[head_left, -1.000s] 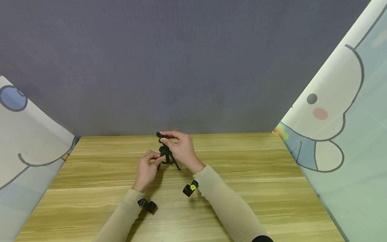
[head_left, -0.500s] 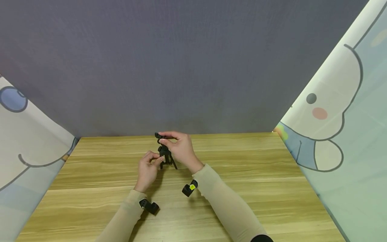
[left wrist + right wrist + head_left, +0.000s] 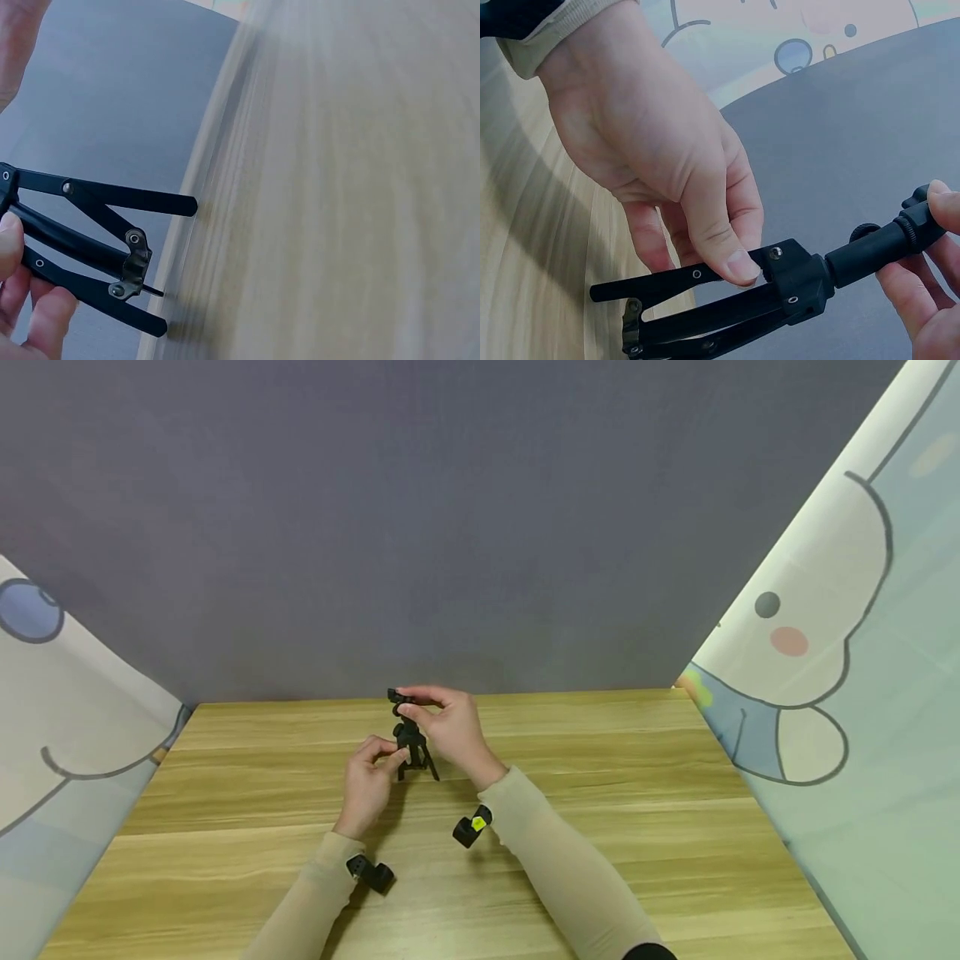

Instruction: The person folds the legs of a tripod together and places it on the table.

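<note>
A small black tripod (image 3: 411, 739) stands near the back of the table, its legs spread part way. My left hand (image 3: 366, 785) pinches one leg near its upper hinge between thumb and fingers. Higher up, my right hand (image 3: 456, 731) grips the head and neck of the tripod. Hinged legs, braces and a metal joint of the tripod (image 3: 135, 199) show in the left wrist view. In the right wrist view, the left hand (image 3: 660, 142) has its thumb on the leg below the collar, while the right hand's fingertips (image 3: 904, 296) hold the upper tube.
The wooden table (image 3: 637, 827) ends at a dark grey upright panel (image 3: 450, 527) close behind the tripod. Cartoon-printed sheets (image 3: 810, 677) flank both sides. A small black camera (image 3: 371, 872) is strapped to the left wrist, and another black camera (image 3: 471, 828) to the right.
The tripod's legs stand slightly closer together than a second ago, with the right leg's foot shifted a little left. My left hand and forearm have moved slightly right. The right hand stays nearly still.
</note>
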### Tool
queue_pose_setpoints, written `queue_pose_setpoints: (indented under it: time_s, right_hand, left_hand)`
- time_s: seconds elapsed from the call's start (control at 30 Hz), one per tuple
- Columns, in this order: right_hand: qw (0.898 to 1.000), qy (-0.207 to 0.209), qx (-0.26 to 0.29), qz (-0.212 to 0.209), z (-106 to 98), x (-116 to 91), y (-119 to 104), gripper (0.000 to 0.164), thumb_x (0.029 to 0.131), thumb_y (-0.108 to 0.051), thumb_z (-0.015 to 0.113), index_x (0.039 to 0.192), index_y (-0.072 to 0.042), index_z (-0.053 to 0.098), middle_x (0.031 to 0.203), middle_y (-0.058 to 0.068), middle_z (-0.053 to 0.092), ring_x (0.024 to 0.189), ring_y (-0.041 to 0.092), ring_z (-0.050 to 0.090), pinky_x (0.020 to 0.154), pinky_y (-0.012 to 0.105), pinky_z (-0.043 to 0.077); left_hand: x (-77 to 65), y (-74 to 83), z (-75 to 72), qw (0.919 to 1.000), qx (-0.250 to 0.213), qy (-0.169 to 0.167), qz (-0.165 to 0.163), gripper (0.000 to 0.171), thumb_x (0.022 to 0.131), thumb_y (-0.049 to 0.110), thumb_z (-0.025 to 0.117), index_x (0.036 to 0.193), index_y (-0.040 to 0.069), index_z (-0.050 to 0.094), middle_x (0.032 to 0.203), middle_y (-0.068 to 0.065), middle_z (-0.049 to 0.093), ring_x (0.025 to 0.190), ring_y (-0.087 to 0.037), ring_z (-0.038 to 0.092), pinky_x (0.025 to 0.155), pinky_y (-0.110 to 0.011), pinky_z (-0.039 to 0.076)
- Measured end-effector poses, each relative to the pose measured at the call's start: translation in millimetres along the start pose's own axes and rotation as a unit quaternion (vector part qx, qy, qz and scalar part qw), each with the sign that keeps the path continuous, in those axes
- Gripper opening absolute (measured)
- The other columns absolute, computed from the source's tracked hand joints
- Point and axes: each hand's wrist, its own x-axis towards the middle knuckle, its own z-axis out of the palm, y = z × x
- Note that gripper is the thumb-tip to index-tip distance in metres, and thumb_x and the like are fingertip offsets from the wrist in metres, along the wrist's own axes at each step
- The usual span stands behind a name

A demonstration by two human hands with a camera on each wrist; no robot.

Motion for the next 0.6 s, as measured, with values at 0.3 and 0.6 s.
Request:
queue_pose_setpoints:
  time_s: [0.3, 0.6]
  right_hand:
    - [1.000, 0.006, 0.025, 0.018, -3.6, -3.4, -26.5, 0.026, 0.088, -0.003, 0.075, 0.113, 0.003, 0.073, 0.106, 0.015, 0.073, 0.098, 0.029, 0.069, 0.084, 0.042, 0.056]
    - [0.998, -0.005, 0.045, 0.039, -10.0, -6.4, -41.7, 0.028, 0.089, -0.001, 0.073, 0.116, 0.004, 0.071, 0.112, 0.018, 0.071, 0.103, 0.029, 0.068, 0.087, 0.040, 0.055]
  left_hand:
    - [-0.9, 1.7, 0.2, 0.9984, -0.024, -0.005, -0.050, 0.009, 0.087, 0.000, 0.076, 0.094, -0.006, 0.073, 0.094, -0.022, 0.069, 0.087, -0.017, 0.061, 0.061, -0.018, 0.048]
    - [-1.4, 1.4, -1.2, 0.9991, -0.017, -0.007, -0.039, 0.007, 0.085, 0.000, 0.078, 0.092, -0.001, 0.074, 0.089, -0.013, 0.072, 0.089, -0.015, 0.065, 0.066, -0.020, 0.051]
